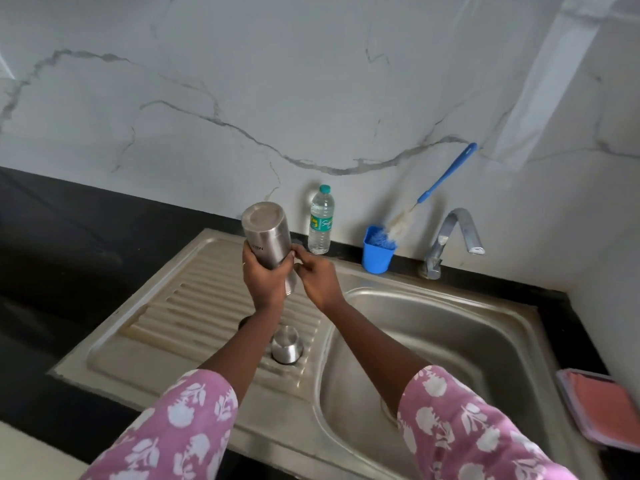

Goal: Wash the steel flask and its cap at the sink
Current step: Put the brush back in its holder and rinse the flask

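The steel flask [267, 233] is upside down, its flat base toward me, held above the ribbed drainboard [194, 306]. My left hand [265, 280] grips its lower body from the left. My right hand [317, 277] holds the flask from the right, fingers curled at its side near the neck. The flask's mouth is hidden behind my hands. The steel cap [286, 346] stands on the drainboard below my left forearm, apart from both hands.
The sink basin [450, 341] lies to the right, with a tap [450, 237] at its back edge. A blue cup [376, 251] holds a blue-handled bottle brush [446, 174]. A plastic water bottle [321, 220] stands by the wall. A pink lidded box [604, 407] sits far right.
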